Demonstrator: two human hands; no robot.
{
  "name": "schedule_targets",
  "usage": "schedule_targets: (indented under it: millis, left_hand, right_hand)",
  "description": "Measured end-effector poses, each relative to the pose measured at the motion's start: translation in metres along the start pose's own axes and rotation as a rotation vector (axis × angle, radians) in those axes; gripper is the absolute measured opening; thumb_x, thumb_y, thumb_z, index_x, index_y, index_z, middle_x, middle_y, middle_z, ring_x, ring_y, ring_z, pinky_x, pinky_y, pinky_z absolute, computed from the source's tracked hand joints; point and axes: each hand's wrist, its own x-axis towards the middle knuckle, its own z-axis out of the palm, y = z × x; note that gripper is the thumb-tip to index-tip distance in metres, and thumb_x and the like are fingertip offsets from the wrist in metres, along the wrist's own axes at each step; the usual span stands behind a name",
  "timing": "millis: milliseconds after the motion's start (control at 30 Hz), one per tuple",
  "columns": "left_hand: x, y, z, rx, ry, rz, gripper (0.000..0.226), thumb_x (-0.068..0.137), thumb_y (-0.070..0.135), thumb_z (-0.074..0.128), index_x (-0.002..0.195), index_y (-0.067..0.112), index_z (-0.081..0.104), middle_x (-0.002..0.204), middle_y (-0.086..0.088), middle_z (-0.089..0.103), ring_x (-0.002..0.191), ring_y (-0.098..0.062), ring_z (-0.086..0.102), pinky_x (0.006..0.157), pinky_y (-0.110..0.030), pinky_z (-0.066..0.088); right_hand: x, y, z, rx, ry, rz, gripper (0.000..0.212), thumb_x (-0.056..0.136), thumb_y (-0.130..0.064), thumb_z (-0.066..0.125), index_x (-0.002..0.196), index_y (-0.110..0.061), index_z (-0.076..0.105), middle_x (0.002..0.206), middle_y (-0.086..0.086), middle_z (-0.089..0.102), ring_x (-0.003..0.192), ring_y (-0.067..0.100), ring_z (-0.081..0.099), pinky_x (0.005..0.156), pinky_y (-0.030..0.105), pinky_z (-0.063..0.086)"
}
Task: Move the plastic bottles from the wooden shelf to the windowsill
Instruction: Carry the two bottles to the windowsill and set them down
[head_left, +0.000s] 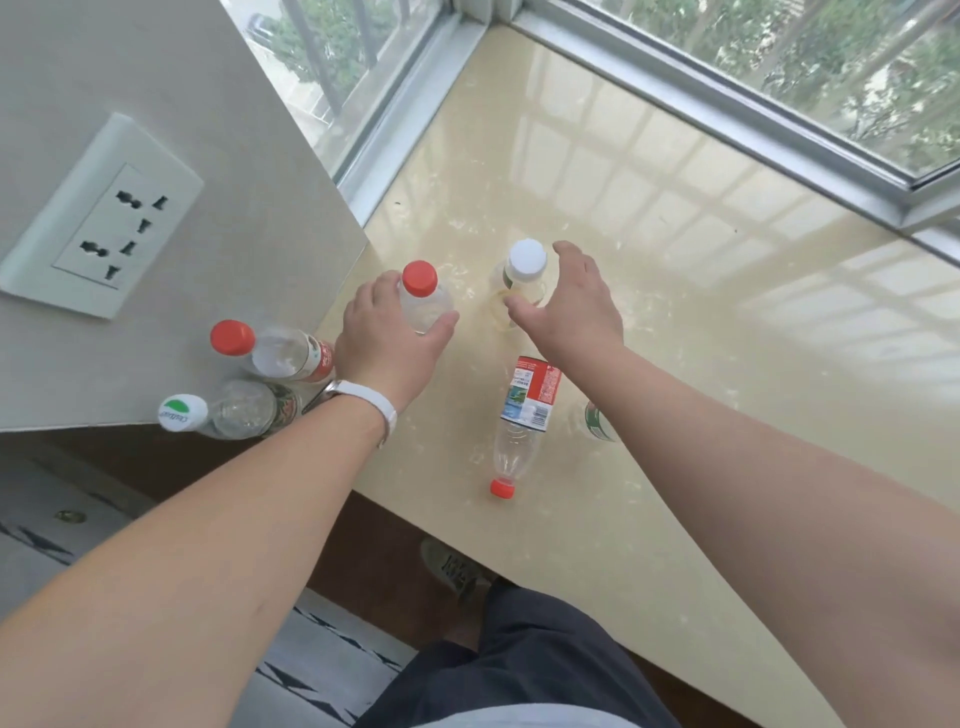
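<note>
Six plastic bottles (425, 299) (524, 270) (283, 353) (236, 410) (524, 421) (597, 423), two hands (387, 345) (574, 299), one wall socket (104, 218)

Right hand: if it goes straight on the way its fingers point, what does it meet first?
The white-capped bottle, standing on the windowsill between the right hand's thumb and fingers. Whether they already touch it is unclear.
</note>
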Motion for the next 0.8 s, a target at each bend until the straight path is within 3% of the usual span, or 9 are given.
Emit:
schedule_targets:
  millis: [167, 300, 433, 633, 800]
  left_hand:
    - [0.014, 0.004, 0.004, -0.159, 0.042, -0.090, 0.054, 0.084, 0.053, 0.069, 0.123, 0.018, 0.054, 0.120, -0.004, 0.056, 0.114, -0.027, 0.054, 0.085, -0.032, 0.038]
    - [0.019, 0.003, 0.005, -0.248, 0.056, -0.115, 0.052, 0.084, 0.050, 0.070, 0.124, 0.020, 0.056, 0.119, -0.001, 0.057, 0.111, -0.024, 0.055, 0.090, -0.035, 0.045]
    - [0.019, -0.001, 0.003, -0.306, 0.095, -0.153, 0.042, 0.083, 0.048, 0.070, 0.112, 0.021, 0.057, 0.111, 0.003, 0.055, 0.098, -0.018, 0.053, 0.081, -0.030, 0.040]
    - [0.015, -0.012, -0.013, -0.401, 0.192, -0.193, 0.043, 0.084, 0.039, 0.073, 0.118, 0.019, 0.056, 0.117, 0.003, 0.053, 0.099, -0.012, 0.048, 0.085, -0.025, 0.036]
    - [0.017, -0.025, -0.024, -0.502, 0.286, -0.304, 0.043, 0.085, 0.031, 0.073, 0.122, 0.017, 0.057, 0.125, -0.003, 0.059, 0.112, -0.019, 0.056, 0.098, -0.030, 0.042]
  right_hand:
    - [0.019, 0.002, 0.013, 0.113, -0.059, 0.019, 0.077, 0.079, -0.049, 0.071, 0.143, -0.025, 0.034, 0.140, 0.000, 0.045, 0.120, 0.023, 0.050, 0.082, 0.034, 0.041]
    - [0.025, 0.003, 0.022, 0.153, -0.095, 0.046, 0.068, 0.077, -0.041, 0.072, 0.135, -0.023, 0.042, 0.128, 0.001, 0.051, 0.112, 0.022, 0.053, 0.081, 0.036, 0.045]
    - [0.025, 0.001, 0.027, 0.190, -0.083, 0.043, 0.060, 0.077, -0.036, 0.070, 0.130, -0.020, 0.046, 0.121, 0.001, 0.053, 0.108, 0.023, 0.054, 0.083, 0.039, 0.047]
    - [0.023, -0.011, 0.036, 0.192, -0.068, -0.005, 0.059, 0.077, -0.038, 0.068, 0.130, -0.022, 0.046, 0.119, -0.002, 0.053, 0.102, 0.021, 0.054, 0.075, 0.034, 0.043]
    - [0.028, -0.040, 0.055, 0.241, -0.124, -0.095, 0.062, 0.077, -0.039, 0.069, 0.132, -0.023, 0.046, 0.122, -0.004, 0.053, 0.104, 0.019, 0.054, 0.078, 0.033, 0.044]
